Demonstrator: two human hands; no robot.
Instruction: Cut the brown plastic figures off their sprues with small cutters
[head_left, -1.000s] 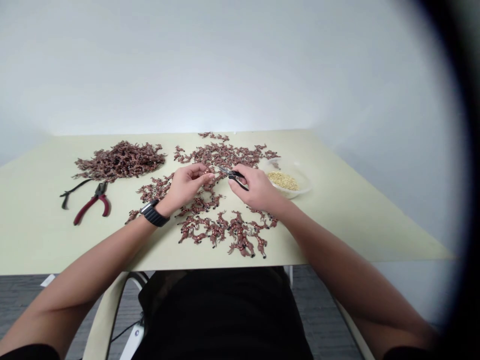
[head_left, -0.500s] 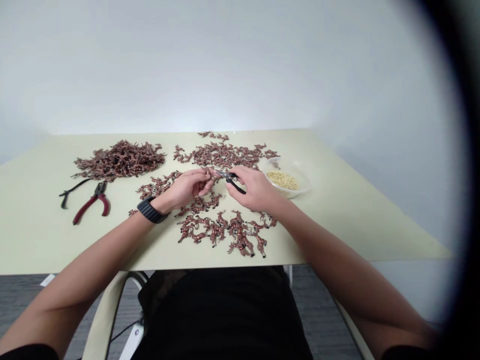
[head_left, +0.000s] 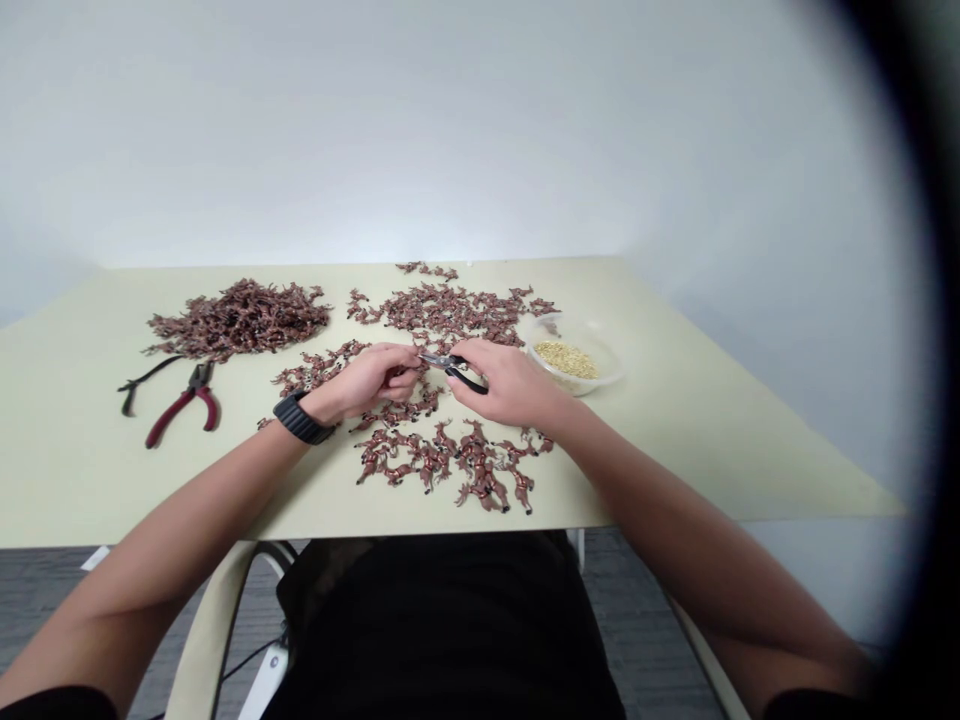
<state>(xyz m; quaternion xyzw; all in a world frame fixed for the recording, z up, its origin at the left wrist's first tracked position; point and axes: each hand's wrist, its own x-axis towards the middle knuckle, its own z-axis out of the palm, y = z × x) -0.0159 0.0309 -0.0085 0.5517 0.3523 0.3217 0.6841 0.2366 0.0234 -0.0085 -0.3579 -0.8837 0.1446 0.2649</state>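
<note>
My right hand (head_left: 501, 380) is closed on the black handles of small pliers (head_left: 466, 379), whose metal jaws point left and meet the fingertips of my left hand (head_left: 382, 378). The left fingers are pinched together; what they hold is mostly hidden and too small to make out. Under and around both hands lie many small brown animal-shaped figures, with one group (head_left: 480, 465) in front of the hands and another (head_left: 442, 308) behind them. To the right of my right hand is a clear round bowl (head_left: 609, 372) with small gold-coloured pieces (head_left: 566, 359) inside.
A tall heap of brown figures (head_left: 244, 318) sits at the back left of the pale table (head_left: 712, 430). Red-handled pliers (head_left: 180, 405) and a thin black tool (head_left: 142, 382) lie in front of it. The table's near edge runs just before my body.
The pliers have shifted slightly left and down and tilted, their jaws now at my left fingertips. My left fingers have curled in more, hiding the small piece seen between them.
</note>
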